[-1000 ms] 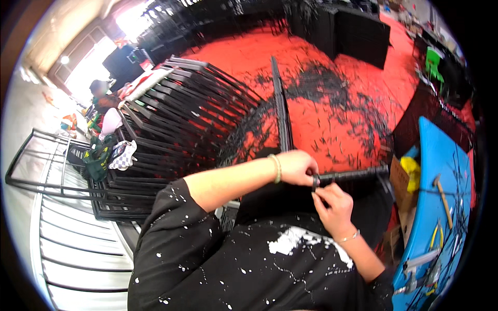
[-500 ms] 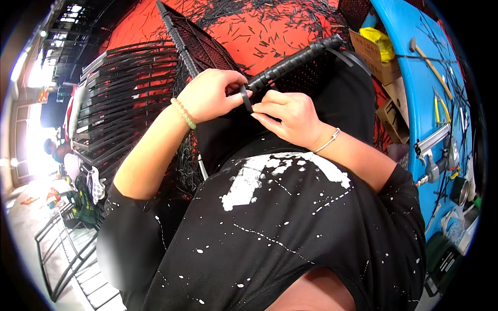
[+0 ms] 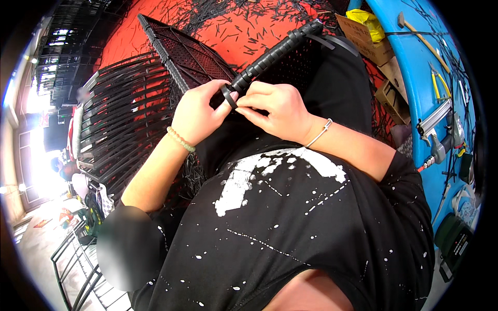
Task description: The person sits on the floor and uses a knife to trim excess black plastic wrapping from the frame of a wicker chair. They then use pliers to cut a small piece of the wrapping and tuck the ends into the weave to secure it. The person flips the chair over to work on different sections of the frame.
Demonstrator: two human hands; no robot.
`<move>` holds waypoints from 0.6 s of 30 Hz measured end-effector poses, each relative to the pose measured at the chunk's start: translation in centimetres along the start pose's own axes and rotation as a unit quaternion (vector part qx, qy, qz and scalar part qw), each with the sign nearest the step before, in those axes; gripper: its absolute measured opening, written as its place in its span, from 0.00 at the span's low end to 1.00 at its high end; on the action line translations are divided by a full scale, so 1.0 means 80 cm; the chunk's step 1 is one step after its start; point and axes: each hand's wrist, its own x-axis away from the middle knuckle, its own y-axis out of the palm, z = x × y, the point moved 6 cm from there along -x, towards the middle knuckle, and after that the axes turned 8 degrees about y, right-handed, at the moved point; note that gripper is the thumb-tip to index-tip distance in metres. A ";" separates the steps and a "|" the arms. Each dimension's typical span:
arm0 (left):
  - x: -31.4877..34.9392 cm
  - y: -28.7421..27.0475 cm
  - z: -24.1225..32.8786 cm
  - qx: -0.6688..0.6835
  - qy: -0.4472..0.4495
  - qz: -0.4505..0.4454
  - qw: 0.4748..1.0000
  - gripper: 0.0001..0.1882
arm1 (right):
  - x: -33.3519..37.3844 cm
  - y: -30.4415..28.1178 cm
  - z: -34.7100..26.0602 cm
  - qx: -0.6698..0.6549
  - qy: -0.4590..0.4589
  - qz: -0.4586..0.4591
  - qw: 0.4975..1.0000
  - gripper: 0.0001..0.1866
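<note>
A dark bar wound with black strip [image 3: 270,56] slants from the far right down toward my hands, edging a black mesh panel [image 3: 189,49]. At its near end my left hand [image 3: 199,111] has its thumb and fingers closed about the bar and a short curved black flat strip [image 3: 227,97]. My right hand [image 3: 277,109] pinches the lower end of that strip between thumb and fingers, just right of the left thumb. The left fingertips are partly hidden behind the bar. Loose strip ends [image 3: 337,44] stick out near the bar's far end.
Many black strip scraps litter the red floor covering [image 3: 223,31]. Stacked black slatted frames [image 3: 122,116] stand at left. A blue table [image 3: 397,33] on the right bears a hammer [image 3: 425,44], yellow-handled pliers [image 3: 441,85] and a power tool [image 3: 443,147]. Cardboard boxes [image 3: 391,101] sit beside it.
The view has shifted, so the bar and panel appear farther left and higher. Both hands sit slightly lower and farther left, still at the strip; the right fingertips remain pinched on its end.
</note>
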 end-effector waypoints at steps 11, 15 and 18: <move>0.015 -0.015 -0.026 0.162 -0.049 0.096 0.981 0.14 | -0.016 0.005 0.005 -0.044 0.152 -0.012 0.987 0.05; 0.000 -0.019 -0.044 0.156 -0.031 0.072 0.985 0.09 | -0.018 0.003 0.001 0.003 0.130 -0.012 0.991 0.04; -0.005 -0.023 -0.038 0.166 -0.034 0.045 0.985 0.08 | -0.015 -0.001 0.003 0.020 0.114 -0.011 0.993 0.05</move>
